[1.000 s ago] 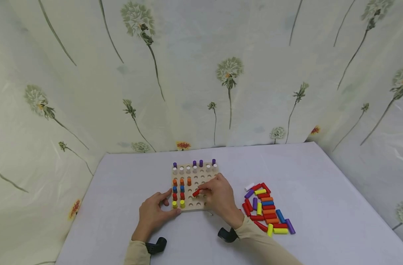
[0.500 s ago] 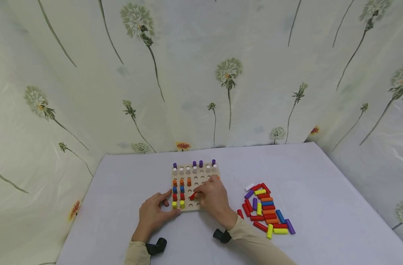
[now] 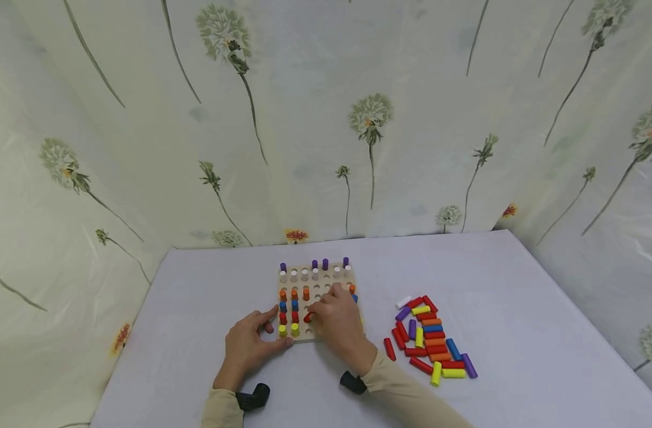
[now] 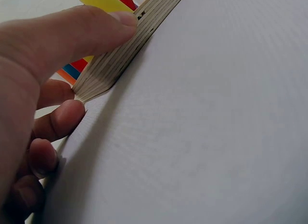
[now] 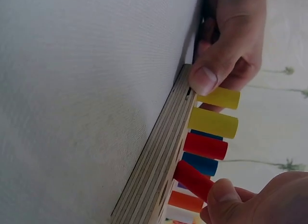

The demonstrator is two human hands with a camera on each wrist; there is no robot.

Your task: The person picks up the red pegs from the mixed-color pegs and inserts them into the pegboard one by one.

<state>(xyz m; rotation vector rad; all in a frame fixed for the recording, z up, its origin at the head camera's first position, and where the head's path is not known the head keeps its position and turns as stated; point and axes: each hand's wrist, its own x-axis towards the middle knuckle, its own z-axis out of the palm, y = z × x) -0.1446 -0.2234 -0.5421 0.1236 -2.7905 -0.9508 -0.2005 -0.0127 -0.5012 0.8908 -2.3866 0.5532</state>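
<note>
Wooden pegboard (image 5: 161, 147): coloured pegs (image 3: 306, 293) seated in rows, purple towards twelve o'clock, yellow towards six. Right hand (image 3: 339, 321) pinches a tilted red peg (image 5: 192, 179), lower end against the board. Left hand (image 3: 251, 342) grips the board's eight-o'clock corner. Loose pegs (image 3: 435, 342) lie at four o'clock; the table's (image 3: 203, 297) far edge runs beyond twelve.

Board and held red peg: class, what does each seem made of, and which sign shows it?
Board: most likely plywood, seemingly bare and matt; its side shows stacked light and dark layers. Red peg: perhaps painted wood, though plastic is possible; smooth, even, opaque colour, no grain showing.
</note>
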